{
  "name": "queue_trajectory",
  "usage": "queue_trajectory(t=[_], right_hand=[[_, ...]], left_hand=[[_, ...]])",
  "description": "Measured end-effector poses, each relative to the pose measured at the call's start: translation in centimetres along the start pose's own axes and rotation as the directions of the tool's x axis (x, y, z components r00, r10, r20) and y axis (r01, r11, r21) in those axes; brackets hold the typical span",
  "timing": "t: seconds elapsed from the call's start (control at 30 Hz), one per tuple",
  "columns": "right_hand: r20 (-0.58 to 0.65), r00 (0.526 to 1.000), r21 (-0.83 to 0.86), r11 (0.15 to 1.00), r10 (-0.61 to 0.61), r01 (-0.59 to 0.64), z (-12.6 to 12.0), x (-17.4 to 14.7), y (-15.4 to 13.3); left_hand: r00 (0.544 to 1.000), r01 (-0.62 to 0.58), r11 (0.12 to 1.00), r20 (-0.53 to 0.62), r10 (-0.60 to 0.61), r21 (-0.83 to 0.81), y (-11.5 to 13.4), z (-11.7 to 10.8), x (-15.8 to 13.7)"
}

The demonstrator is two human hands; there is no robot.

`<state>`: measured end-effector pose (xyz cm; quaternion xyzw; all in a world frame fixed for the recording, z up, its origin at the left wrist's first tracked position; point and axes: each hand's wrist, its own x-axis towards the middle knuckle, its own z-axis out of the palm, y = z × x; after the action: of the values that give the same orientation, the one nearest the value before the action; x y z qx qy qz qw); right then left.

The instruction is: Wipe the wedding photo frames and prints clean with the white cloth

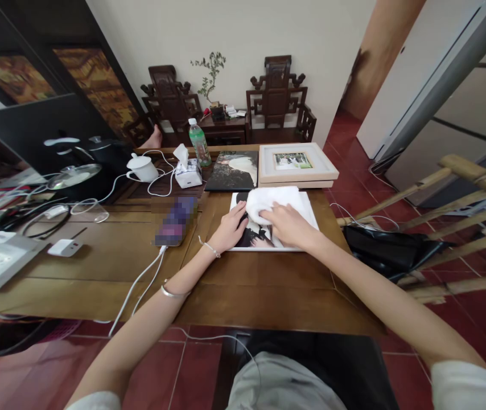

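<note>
Grey clothing (pixel 281 384) | photo panel (pixel 251 239): black patches, white edge | cloth (pixel 283 197): bunched atop

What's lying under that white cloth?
A photo panel; its lower part shows. The white cloth and right hand hide much of the rest, so that can't be seen.

The cloth (pixel 283 199) is all white. The picture (pixel 255 234) under it is black and white. The table (pixel 247 296) is brown. The dark picture (pixel 226 173) behind has a white patch. The frame (pixel 328 163) beside it is pale cream-brown. The bottle (pixel 199 142) is green with a white cap (pixel 192 121). The tissue box (pixel 188 175) is white with blue-grey marks. The cup (pixel 144 169) is plain white. The floor (pixel 200 367) has red squares with pale lines. The chairs (pixel 277 97) are very dark brown.
</note>
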<state>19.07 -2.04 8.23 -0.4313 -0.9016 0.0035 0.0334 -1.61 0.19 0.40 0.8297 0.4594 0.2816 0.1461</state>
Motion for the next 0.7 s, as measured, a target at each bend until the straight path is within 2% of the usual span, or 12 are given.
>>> queue_trajectory(t=[0.13,0.23,0.4,0.47,0.53,0.63,0.7], right_hand=[[-0.017,0.999,-0.049,0.998,0.032,-0.033,0.4,2.9,1.2],[-0.037,0.999,-0.073,0.997,0.007,-0.010,1.3,2.3,1.2],[0.010,0.999,-0.071,0.997,-0.039,0.040,2.4,-3.9,-1.6],[0.013,0.998,-0.021,0.998,-0.067,0.067,2.1,-7.0,-3.1],[0.069,0.991,0.065,0.992,-0.117,0.113,1.4,-9.5,-4.2],[0.106,0.983,0.193,0.973,-0.151,0.129,0.2,-11.4,-4.1],[0.085,0.990,0.224,0.970,-0.112,0.091,-0.1,-11.1,-2.9]], left_hand=[[1.000,-0.013,1.000,-0.009,0.013,0.005,-0.2,0.0,0.0],[1.000,-0.012,1.000,-0.018,0.012,0.003,-0.3,0.1,0.0],[0.999,-0.001,1.000,-0.032,0.001,0.005,-0.1,0.3,0.1],[0.999,0.010,1.000,-0.036,-0.010,0.010,0.1,0.3,0.1],[0.999,0.016,1.000,-0.033,-0.016,0.013,0.3,0.2,0.0],[0.999,0.026,1.000,-0.021,-0.025,0.017,0.4,0.1,0.0],[0.999,0.031,0.999,-0.013,-0.031,0.019,0.4,0.1,0.0]])
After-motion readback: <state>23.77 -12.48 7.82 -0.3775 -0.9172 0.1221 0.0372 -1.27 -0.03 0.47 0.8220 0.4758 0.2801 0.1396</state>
